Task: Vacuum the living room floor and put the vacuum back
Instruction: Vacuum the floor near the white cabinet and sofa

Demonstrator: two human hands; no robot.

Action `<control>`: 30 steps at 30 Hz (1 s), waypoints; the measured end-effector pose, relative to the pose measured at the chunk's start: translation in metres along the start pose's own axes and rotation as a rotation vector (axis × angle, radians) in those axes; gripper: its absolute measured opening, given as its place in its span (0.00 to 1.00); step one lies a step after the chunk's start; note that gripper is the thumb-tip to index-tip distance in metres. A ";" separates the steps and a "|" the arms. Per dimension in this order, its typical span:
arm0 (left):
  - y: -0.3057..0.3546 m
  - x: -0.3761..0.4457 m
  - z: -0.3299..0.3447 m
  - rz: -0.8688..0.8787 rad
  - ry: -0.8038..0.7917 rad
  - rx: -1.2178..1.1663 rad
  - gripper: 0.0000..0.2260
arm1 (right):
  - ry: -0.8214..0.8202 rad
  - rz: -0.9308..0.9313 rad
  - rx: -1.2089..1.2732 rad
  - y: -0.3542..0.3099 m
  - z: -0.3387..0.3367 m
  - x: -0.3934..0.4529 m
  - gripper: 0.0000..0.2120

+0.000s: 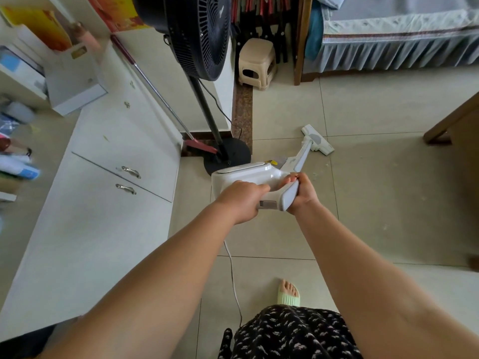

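Observation:
A white corded stick vacuum (243, 177) is held out in front of me at waist height. My left hand (241, 200) grips the lower rear of its body. My right hand (303, 193) is curled round the grey handle (289, 198). The tube runs forward and down to the white floor head (318, 139), which rests on the beige tiled floor (375, 177). A thin white power cord (232, 275) hangs from the vacuum and trails back across the tiles past my foot. Small pale crumbs lie on the tiles right of the vacuum.
A black pedestal fan (197, 35) stands ahead on a round base (228, 156), close left of the vacuum. A red broom (201, 146) leans on the white cabinet (116, 164) at left. A beige plastic stool (258, 63), a bed (394, 37) and wooden furniture (451, 120) stand further off.

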State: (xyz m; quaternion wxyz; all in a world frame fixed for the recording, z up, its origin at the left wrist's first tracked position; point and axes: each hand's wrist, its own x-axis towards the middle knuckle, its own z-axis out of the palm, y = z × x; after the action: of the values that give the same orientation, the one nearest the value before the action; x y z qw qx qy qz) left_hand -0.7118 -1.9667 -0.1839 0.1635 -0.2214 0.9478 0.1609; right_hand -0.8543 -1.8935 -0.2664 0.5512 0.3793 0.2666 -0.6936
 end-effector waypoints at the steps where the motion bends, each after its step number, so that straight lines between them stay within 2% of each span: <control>1: 0.003 0.002 0.000 -0.009 0.000 -0.018 0.09 | 0.018 -0.010 -0.026 -0.005 0.003 0.000 0.12; 12: 0.036 -0.018 0.023 0.001 -0.056 -0.116 0.11 | 0.085 -0.052 -0.094 -0.013 -0.029 -0.019 0.15; 18: 0.042 -0.055 0.037 0.027 -0.075 -0.117 0.12 | 0.102 -0.061 -0.084 0.013 -0.060 -0.042 0.15; 23: 0.044 -0.104 0.052 0.045 -0.088 -0.115 0.14 | 0.081 -0.039 -0.068 0.051 -0.093 -0.063 0.07; 30: 0.044 -0.173 0.082 0.060 -0.096 -0.095 0.13 | 0.058 -0.029 -0.064 0.106 -0.140 -0.090 0.07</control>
State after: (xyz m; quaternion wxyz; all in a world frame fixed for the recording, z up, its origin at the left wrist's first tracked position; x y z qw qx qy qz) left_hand -0.5665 -1.8345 -0.1813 0.1931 -0.1926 0.9364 0.2208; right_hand -0.7101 -1.7593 -0.2674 0.5451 0.3773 0.3100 -0.6814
